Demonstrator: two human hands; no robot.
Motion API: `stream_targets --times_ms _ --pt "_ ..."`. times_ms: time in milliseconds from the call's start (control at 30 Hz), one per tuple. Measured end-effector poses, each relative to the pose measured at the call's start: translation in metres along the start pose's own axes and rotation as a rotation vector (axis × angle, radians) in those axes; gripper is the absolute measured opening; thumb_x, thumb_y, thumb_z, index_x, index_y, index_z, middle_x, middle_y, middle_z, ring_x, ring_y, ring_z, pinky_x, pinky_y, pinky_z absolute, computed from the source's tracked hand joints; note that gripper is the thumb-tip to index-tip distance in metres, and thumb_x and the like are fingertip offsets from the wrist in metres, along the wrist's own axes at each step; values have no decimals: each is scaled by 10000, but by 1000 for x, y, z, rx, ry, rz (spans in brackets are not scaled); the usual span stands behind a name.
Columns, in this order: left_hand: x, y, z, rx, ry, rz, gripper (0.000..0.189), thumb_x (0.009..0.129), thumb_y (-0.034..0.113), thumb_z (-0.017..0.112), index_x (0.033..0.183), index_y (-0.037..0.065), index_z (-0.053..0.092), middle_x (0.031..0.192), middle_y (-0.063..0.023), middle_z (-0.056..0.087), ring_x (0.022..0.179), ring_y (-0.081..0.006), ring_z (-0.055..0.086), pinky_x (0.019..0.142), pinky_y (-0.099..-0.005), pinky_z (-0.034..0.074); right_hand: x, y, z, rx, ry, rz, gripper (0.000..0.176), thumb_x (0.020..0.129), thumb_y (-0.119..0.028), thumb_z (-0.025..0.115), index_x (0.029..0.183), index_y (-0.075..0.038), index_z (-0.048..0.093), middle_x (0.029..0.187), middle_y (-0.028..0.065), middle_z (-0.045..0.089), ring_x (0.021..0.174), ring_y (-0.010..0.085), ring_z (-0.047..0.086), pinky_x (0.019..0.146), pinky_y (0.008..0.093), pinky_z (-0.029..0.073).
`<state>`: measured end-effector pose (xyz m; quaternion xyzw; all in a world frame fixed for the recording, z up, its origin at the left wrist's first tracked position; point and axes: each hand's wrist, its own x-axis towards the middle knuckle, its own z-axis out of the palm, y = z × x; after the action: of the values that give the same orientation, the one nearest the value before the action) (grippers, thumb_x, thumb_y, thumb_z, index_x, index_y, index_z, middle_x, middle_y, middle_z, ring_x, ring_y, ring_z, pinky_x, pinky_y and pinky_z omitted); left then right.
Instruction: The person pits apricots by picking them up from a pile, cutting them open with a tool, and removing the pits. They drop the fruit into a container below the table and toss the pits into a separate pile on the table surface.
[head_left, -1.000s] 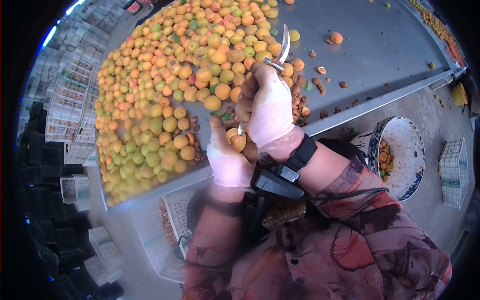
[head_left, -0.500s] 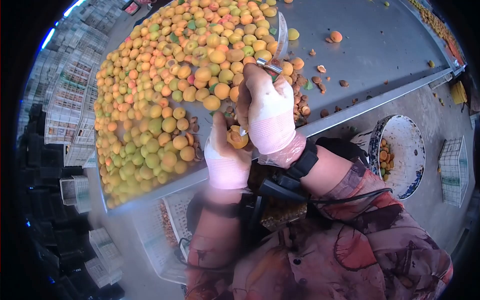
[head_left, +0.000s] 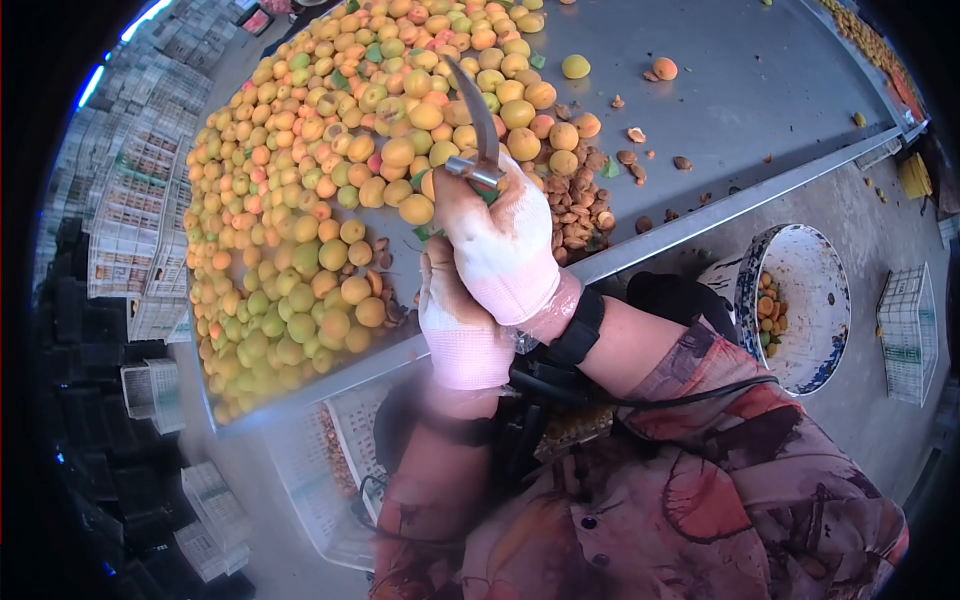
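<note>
My right hand (head_left: 505,240), in a stained white glove with a pink cuff, is closed round a curved knife (head_left: 476,105). Its blade points up and away over the fruit, with a metal collar at the handle. Pressed close below it, my left hand (head_left: 460,325) wears a matching glove and has its fingers curled. Whatever lies in the left hand is hidden behind the right. A large heap of apricots (head_left: 300,200) spreads over the metal table (head_left: 700,120) beyond both hands. Beside the right hand lies a pile of brown apricot stones (head_left: 580,205).
A raised metal edge (head_left: 740,205) runs along the table's near side. At right on the floor stands a paint-marked bucket (head_left: 815,340) with fruit pieces inside, beside a white crate (head_left: 908,330). A white crate (head_left: 350,425) sits below the table; stacked crates (head_left: 140,190) stand left.
The knife has swung up into view, its blade now pointing away from me. My right hand has shifted left and nearer. The opened apricot seen between the hands is now out of sight.
</note>
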<state>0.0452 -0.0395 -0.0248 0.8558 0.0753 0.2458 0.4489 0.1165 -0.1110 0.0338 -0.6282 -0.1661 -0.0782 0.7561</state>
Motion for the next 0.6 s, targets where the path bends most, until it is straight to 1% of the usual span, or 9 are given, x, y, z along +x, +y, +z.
stream_targets --times_ms 67,100,167,233,300,367,433,500,600 --pt "1 5 -4 74 -65 -92 629 771 270 755 1258 10 455 1099 -212 570 991 -424 599 813 -472 487 5 8 -1 -482 117 -564 177 824 -128 649 900 10 569 767 159 589 720 309 615 646 350 492" --pt "1 9 -6 73 -67 -89 629 771 270 755 1258 10 455 1099 -212 570 991 -424 599 813 -472 487 2 9 0 -483 120 -565 177 824 -128 649 900 10 569 767 159 589 720 309 615 646 350 492" --pt "-3 17 -10 298 -16 83 679 775 274 753 1314 9 436 1120 -220 586 1021 -433 598 834 -476 488 -3 3 11 250 25 119 182 820 -141 659 899 4 582 742 180 599 702 359 623 633 371 496" --pt "-10 -4 -10 412 -18 154 701 779 277 752 1335 4 424 1135 -228 592 1040 -435 595 845 -471 489 -2 7 11 98 13 49 194 821 -160 668 893 2 589 725 198 605 688 359 640 620 375 497" --pt "-9 -12 -9 525 -20 226 722 784 280 750 1356 -2 412 1151 -236 597 1059 -437 592 856 -466 490 -6 6 10 61 -133 91 178 861 -115 655 971 10 593 801 28 605 738 77 553 665 260 472" --pt "0 3 -8 -208 -24 -240 424 938 180 616 1315 35 489 1213 -134 616 1097 -244 625 909 -348 497 -4 4 7 -14 -135 16 172 873 -112 636 981 13 587 773 12 593 730 75 551 654 262 472" --pt "1 22 -11 180 -98 -112 440 963 188 599 1332 -9 462 1242 -123 604 1113 -213 614 918 -337 499 0 -3 6 372 -69 196 153 899 -110 590 991 11 579 756 6 580 703 70 546 612 253 462" --pt "10 14 -4 -1303 45 -581 500 1017 319 518 1339 -54 434 1196 -101 621 1098 -202 607 908 -328 504 10 -2 2 502 -4 274 151 908 -149 583 922 1 595 701 -36 535 636 31 455 555 226 388" --pt "9 50 -10 -811 46 -600 633 1017 520 401 1274 -51 488 1050 -68 651 927 -204 641 781 -301 532 19 -5 -5 527 37 343 145 919 -174 565 864 -41 576 676 -54 494 613 24 416 516 226 346"
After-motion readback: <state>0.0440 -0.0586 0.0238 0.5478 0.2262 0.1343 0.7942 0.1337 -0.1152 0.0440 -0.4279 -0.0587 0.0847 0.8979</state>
